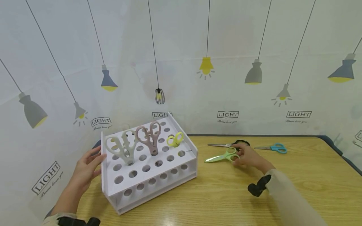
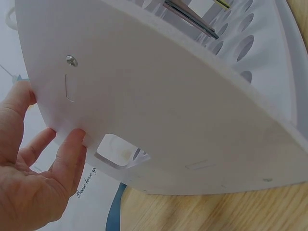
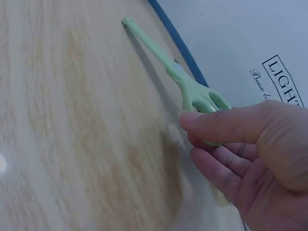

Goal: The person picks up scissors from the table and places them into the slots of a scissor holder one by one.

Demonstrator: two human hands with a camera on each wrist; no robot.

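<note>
My right hand (image 1: 249,157) pinches a pair of light green scissors (image 3: 161,55) by a handle loop, thumb on top. The blades point left, close over the wooden table, and their shadow shows beneath in the right wrist view. My left hand (image 1: 86,171) touches the left side panel of a white rack (image 2: 144,106) with loosely extended fingers near its back edge. Upright in the rack's holes stand pale grey-green scissors (image 1: 127,150), mauve scissors (image 1: 152,141) and small yellow scissors (image 1: 176,139).
Black-handled scissors (image 1: 223,145) lie just behind the green ones, partly hidden by my right hand. Blue-handled scissors (image 1: 278,148) lie farther right. A printed cloth (image 1: 186,94) hangs behind the wooden table (image 1: 215,194).
</note>
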